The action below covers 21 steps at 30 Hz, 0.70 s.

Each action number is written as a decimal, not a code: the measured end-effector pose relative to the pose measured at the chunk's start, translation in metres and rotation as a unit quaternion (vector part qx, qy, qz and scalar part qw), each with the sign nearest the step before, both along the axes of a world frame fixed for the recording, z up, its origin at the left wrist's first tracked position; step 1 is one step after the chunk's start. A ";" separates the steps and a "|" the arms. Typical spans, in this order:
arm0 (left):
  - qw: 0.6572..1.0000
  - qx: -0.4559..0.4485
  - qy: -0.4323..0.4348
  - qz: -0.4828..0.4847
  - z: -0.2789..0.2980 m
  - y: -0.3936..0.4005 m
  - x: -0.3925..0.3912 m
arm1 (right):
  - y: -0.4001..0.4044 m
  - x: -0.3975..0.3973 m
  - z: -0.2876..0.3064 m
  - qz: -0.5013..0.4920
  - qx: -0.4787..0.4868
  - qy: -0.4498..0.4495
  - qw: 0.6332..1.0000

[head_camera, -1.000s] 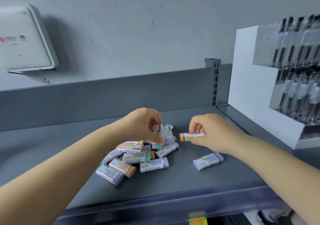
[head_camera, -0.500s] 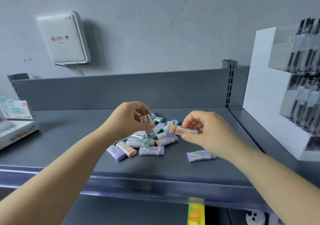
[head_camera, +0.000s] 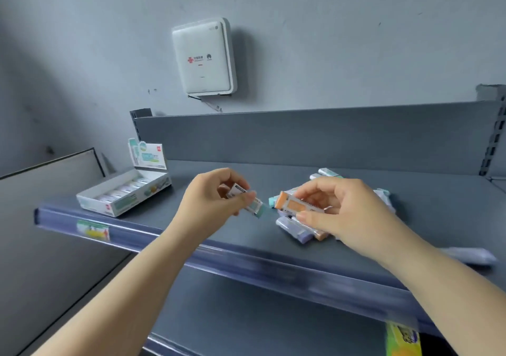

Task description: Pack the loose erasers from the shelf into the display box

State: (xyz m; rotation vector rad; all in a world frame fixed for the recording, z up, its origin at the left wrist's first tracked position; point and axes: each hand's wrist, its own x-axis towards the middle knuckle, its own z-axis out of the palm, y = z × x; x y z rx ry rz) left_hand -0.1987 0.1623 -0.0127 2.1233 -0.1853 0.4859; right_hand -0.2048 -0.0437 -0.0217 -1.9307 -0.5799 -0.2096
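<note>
The left hand [head_camera: 216,199] pinches a small sleeved teal-ended eraser [head_camera: 246,203] between thumb and curled fingers, above the grey metal shelf [head_camera: 219,235] about midway along its front edge. That eraser's long axis slants down and to the right, its teal end lowest and pointing toward the pile, its other end hidden in the fingers.

The right hand [head_camera: 336,210] grips a sleeved orange-ended eraser [head_camera: 298,203], thumb underneath and fingers curled over the top. Its long axis runs nearly level, roughly along the shelf's front edge, with the orange end pointing left toward the other hand. The two held erasers are near each other but apart.

Beneath and behind the right hand lies the heap of loose pastel erasers [head_camera: 298,229], lilac, orange and teal, on the right part of the shelf.

The open white cardboard display box [head_camera: 123,194] sits at the shelf's left front corner, well apart from both hands, lid flap raised at the back. Its long axis runs diagonally, from the front edge back and to the right, and a row of erasers inside lies crosswise to it. The box lies leftward of both hands, and the left hand is the nearer. I judge each eraser will need turning to match that row before going in.
</note>
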 end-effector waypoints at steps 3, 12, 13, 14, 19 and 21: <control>0.999 -0.023 0.006 0.022 0.002 0.048 -0.011 | 0.049 0.002 -0.001 0.020 -0.012 -0.006 1.000; 0.995 -0.068 0.006 0.073 -0.001 0.193 -0.035 | 0.190 0.002 -0.004 0.052 0.028 -0.006 0.998; 0.994 -0.070 0.003 0.078 -0.002 0.207 -0.036 | 0.203 0.002 -0.005 0.053 0.028 -0.008 0.998; 0.994 -0.072 -0.001 0.081 -0.003 0.218 -0.038 | 0.214 0.003 -0.005 0.053 0.031 -0.009 0.998; 0.993 -0.086 -0.008 0.077 -0.008 0.266 -0.036 | 0.258 0.008 -0.004 0.050 0.043 -0.005 0.998; 0.994 -0.075 -0.011 0.078 -0.009 0.281 -0.032 | 0.273 0.013 -0.002 0.047 0.038 -0.004 0.998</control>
